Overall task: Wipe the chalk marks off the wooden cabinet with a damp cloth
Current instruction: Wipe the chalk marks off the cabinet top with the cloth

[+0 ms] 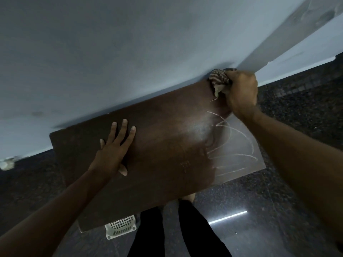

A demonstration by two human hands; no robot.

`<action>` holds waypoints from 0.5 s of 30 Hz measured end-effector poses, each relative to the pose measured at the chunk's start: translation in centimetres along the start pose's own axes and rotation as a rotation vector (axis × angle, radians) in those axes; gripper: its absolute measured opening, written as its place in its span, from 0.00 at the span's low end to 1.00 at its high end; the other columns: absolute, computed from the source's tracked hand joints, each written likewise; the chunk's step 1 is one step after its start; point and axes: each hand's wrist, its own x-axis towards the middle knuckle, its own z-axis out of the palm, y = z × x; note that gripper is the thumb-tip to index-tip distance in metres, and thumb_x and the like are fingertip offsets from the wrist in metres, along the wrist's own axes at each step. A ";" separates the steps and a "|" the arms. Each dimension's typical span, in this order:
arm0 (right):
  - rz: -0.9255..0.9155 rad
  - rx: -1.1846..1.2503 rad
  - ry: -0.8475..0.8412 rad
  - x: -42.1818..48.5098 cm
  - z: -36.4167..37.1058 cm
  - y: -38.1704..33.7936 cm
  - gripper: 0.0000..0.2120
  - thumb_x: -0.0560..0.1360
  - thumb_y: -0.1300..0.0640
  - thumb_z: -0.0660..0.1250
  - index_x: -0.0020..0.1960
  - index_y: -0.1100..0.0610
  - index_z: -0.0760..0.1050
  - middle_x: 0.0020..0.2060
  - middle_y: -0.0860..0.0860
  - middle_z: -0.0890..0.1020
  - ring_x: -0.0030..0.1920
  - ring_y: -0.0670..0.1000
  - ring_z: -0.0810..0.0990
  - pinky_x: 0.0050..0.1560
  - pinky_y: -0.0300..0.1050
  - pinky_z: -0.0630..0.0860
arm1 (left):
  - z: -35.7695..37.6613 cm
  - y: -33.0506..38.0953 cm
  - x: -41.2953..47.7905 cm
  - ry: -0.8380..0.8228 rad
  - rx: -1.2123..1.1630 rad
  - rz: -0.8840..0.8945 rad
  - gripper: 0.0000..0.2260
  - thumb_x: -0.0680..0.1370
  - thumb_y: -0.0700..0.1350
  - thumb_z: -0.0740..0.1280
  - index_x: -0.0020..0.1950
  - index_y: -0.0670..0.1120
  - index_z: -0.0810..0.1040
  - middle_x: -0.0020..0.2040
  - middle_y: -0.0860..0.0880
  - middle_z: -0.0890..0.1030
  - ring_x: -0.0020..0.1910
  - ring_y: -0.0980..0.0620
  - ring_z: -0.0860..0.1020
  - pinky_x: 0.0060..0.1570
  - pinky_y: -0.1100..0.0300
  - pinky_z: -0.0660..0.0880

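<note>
Dark wooden cabinet (pixel 157 145) sits against the wall (pixel 130 52); left hand (pixel 113 151) lies flat on its top, fingers straight and spread, likely steadying it; right hand (pixel 241 91) is bunched tight round the striped cloth (pixel 219 78) at the far right corner; chalk marks (pixel 233 143) wait nearer the front edge.

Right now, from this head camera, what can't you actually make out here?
Head view, the cloth: mostly bunched inside the right hand; dampness cannot be judged.
Head view, the basket: mostly covered by the cabinet top.
Head view, the cabinet front and sides: hidden beneath its own top.
Head view, the pale thing at the left edge: blurred and cut off.
</note>
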 end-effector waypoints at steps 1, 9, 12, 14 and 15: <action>0.051 0.001 0.029 -0.6 0.5 -1.2 0.10 0.70 0.65 0.67 0.50 0.56 0.80 0.47 0.58 0.82 0.48 0.63 0.79 0.44 0.53 0.79 | 0.1 0.0 -0.1 0.007 -0.009 -0.002 0.68 0.63 0.40 0.83 0.75 0.52 0.26 0.72 0.57 0.18 0.74 0.46 0.23 0.72 0.28 0.49; -0.493 0.074 -0.161 -12.2 4.1 -14.4 0.16 0.74 0.59 0.69 0.62 0.54 0.79 0.60 0.52 0.80 0.59 0.56 0.74 0.53 0.49 0.76 | 0.5 -0.3 -0.3 0.087 -0.098 0.001 0.68 0.57 0.38 0.84 0.78 0.53 0.34 0.76 0.59 0.25 0.76 0.49 0.26 0.71 0.25 0.48; -0.663 0.059 -0.237 -14.4 4.4 -14.3 0.16 0.73 0.59 0.69 0.60 0.54 0.80 0.57 0.51 0.81 0.57 0.55 0.76 0.49 0.47 0.76 | 0.7 -0.6 -0.3 0.125 -0.139 0.010 0.69 0.55 0.37 0.84 0.79 0.54 0.38 0.77 0.60 0.28 0.78 0.50 0.29 0.70 0.25 0.48; -0.718 0.078 -0.225 -14.5 4.9 -11.9 0.18 0.69 0.63 0.69 0.58 0.57 0.81 0.55 0.54 0.82 0.54 0.58 0.78 0.48 0.49 0.80 | 0.9 -0.8 -0.2 0.124 -0.144 0.025 0.70 0.55 0.37 0.84 0.79 0.56 0.37 0.77 0.60 0.28 0.78 0.51 0.28 0.70 0.25 0.47; -0.739 0.082 -0.223 -14.2 4.8 -10.5 0.18 0.69 0.64 0.68 0.58 0.59 0.81 0.55 0.56 0.82 0.54 0.60 0.78 0.48 0.51 0.80 | 1.1 -0.9 -0.1 0.129 -0.151 0.031 0.70 0.55 0.36 0.84 0.79 0.57 0.37 0.77 0.60 0.28 0.77 0.51 0.28 0.70 0.25 0.47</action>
